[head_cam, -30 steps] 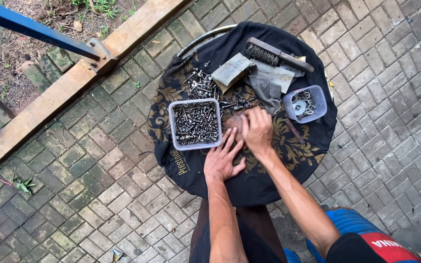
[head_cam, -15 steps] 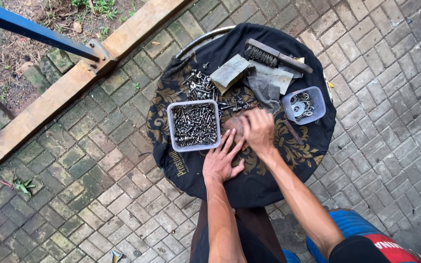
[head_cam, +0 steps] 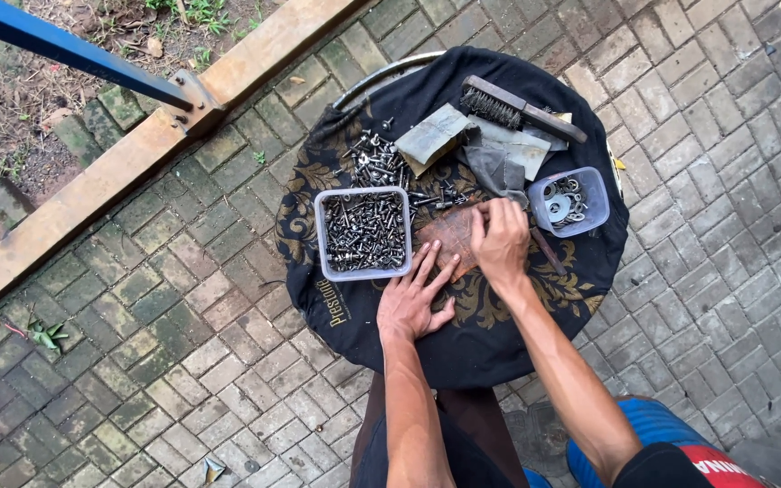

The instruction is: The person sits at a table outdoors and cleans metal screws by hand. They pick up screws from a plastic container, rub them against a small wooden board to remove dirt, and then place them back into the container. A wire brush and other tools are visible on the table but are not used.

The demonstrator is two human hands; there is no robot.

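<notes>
Rust-brown sandpaper (head_cam: pixel 449 237), a small flat sheet, lies near the middle of a round tabletop (head_cam: pixel 481 352) draped in black cloth with gold ornament. The left hand (head_cam: pixel 416 303) rests flat and spread, its fingertips pinning the sheet's near edge. The right hand (head_cam: pixel 500 240) is curled over the sheet's right side, fingers bunched as if pinching something small against the grit; what it grips is hidden, so I cannot tell.

Just left of the sheet stands a clear square tub of bolts (head_cam: pixel 364 233), with loose bolts (head_cam: pixel 374 163) heaped behind it. To the right sits a smaller tub of washers (head_cam: pixel 569 201). A wire brush (head_cam: pixel 519 108) and grey folded sheets (head_cam: pixel 499 154) lie at the far edge. Paving bricks surround the tabletop.

To do this rubbing well, I judge the left hand should press the sheet firmly so it cannot slide, while the right hand works in short, even strokes within the sheet's bounds.
</notes>
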